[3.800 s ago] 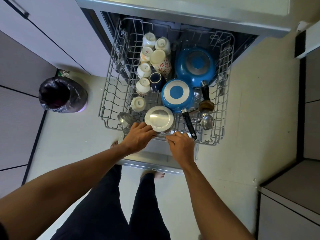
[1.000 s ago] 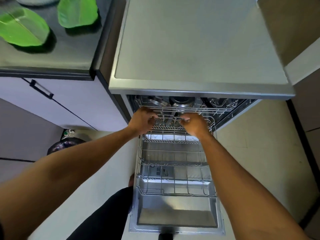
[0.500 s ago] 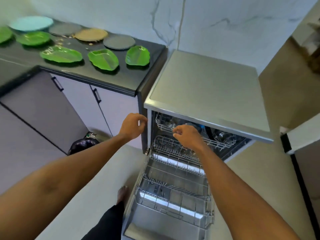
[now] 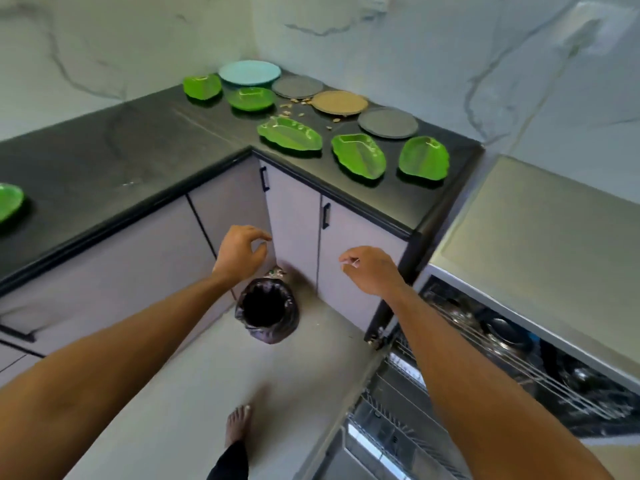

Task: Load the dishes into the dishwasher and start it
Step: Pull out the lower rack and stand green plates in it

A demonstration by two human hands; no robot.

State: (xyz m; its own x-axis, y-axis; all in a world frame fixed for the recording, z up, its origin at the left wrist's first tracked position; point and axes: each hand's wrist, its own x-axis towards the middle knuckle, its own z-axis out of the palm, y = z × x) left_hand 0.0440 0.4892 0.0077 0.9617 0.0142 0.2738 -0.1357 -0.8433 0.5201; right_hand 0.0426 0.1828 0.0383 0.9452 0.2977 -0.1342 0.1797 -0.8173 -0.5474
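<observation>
The steel dishwasher [image 4: 540,223] stands at the right with its door down. Its upper rack [image 4: 512,351] is pushed inside and holds dark pots and cups; the lower rack [image 4: 391,403] sits out over the door. On the black counter [image 4: 145,157] lie several green leaf-shaped plates [image 4: 358,156], a light blue plate [image 4: 249,72], two grey plates [image 4: 388,123] and a brown plate [image 4: 339,102]. My left hand [image 4: 240,252] and my right hand [image 4: 372,270] hover in front of the cabinets, fingers loosely curled, holding nothing.
A bin lined with a black bag [image 4: 266,311] stands on the floor in the cabinet corner, below my hands. Crumbs [image 4: 294,107] are scattered among the plates. Another green plate [image 4: 8,204] lies at the far left. My bare foot [image 4: 237,424] is on the floor.
The upper rack went from pulled out to pushed inside. Both hands have let go of the racks and moved left, and my view has swung from the dishwasher to the counter with plates.
</observation>
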